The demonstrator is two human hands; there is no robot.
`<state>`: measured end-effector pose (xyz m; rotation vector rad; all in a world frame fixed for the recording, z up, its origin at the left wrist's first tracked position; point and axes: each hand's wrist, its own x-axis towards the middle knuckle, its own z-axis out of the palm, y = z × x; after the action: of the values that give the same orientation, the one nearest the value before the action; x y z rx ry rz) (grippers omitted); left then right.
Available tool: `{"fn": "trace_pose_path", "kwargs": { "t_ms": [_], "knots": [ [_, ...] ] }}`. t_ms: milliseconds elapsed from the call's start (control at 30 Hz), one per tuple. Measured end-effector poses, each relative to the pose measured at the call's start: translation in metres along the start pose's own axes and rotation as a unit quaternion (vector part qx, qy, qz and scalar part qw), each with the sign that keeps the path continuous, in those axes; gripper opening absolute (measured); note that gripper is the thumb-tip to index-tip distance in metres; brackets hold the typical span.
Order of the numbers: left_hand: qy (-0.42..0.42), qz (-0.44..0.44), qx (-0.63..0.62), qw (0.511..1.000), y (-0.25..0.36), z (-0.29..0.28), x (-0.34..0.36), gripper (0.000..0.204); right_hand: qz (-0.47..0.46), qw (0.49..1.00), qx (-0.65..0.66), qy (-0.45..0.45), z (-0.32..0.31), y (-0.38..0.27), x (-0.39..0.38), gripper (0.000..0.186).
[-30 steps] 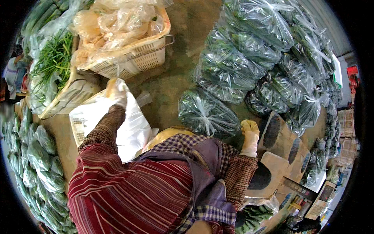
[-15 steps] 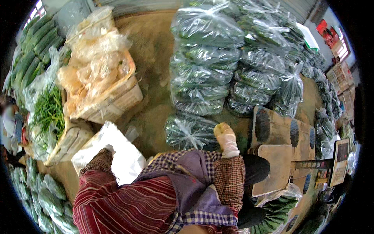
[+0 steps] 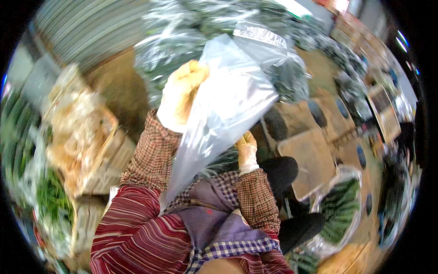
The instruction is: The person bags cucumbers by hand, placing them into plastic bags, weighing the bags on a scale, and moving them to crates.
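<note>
A large clear plastic bag [image 3: 232,91] hangs spread out in front of me, flat and with nothing visible inside. My left hand [image 3: 185,91], in a pale yellow and white glove, is raised and closed on the bag's left edge. Lower down, my right hand [image 3: 247,148], gloved the same way, has its fingers curled together at the bag's lower right edge. Bagged green vegetables [image 3: 223,162] lie on the floor below, mostly hidden behind the bag and the right hand.
Stacked bags of green vegetables [image 3: 169,50] stand ahead. At left is a crate [image 3: 109,160] heaped with crumpled plastic. A platform scale [image 3: 308,162] with a display [image 3: 383,112] stands at right, beside an open bag of long green vegetables [image 3: 340,212].
My left hand has risen from the white sheet-like pile at left, bringing up the clear bag. My right hand has moved from the bagged vegetables to the bag's edge. The view has turned.
</note>
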<state>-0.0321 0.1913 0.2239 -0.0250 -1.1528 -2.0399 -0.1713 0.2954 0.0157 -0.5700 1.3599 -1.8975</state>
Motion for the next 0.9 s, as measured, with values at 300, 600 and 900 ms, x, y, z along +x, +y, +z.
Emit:
{"fn": "trace_pose_path", "kwargs": {
  "t_ms": [300, 600, 900],
  "knots": [
    [-0.098, -0.139, -0.003, 0.985, -0.104, 0.082, 0.048, 0.009, -0.230, 0.971, -0.040, -0.045, -0.090, -0.146, -0.067, 0.031],
    [-0.085, -0.083, 0.014, 0.993, -0.175, 0.127, 0.074, 0.010, -0.031, 0.931, -0.240, -0.274, -0.092, -0.126, -0.144, 0.084],
    [-0.041, 0.003, 0.118, 0.992, -0.172, 0.098, 0.059, 0.015, -0.114, 0.990, -0.035, 0.076, -0.078, -0.111, -0.141, 0.010]
  ]
}}
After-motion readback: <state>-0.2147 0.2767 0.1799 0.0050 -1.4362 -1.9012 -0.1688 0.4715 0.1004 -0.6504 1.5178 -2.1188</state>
